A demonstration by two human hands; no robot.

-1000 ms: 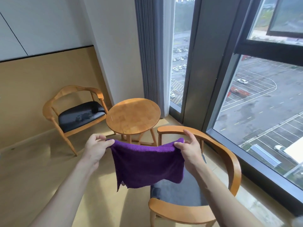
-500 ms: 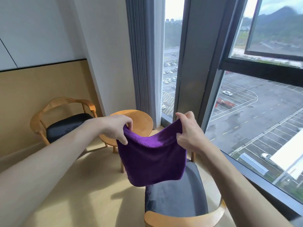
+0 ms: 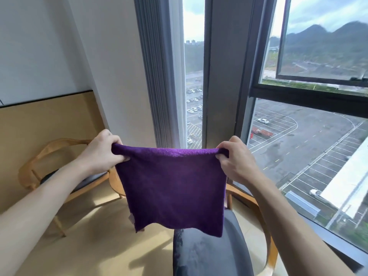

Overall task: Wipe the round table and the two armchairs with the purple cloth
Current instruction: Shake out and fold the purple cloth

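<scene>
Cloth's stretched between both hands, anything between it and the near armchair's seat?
Nothing visible. The purple cloth hangs in the air from the left hand and right hand, its lower edge overlapping the near armchair seat's far end in view. The visible seat holds nothing. The round table is mostly hidden behind the cloth.

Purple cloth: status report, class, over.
Left hand and right hand each grip a top corner of the purple cloth. Cloth spread flat, hanging in air, touching no furniture. Cloth hides most of the round table.
</scene>
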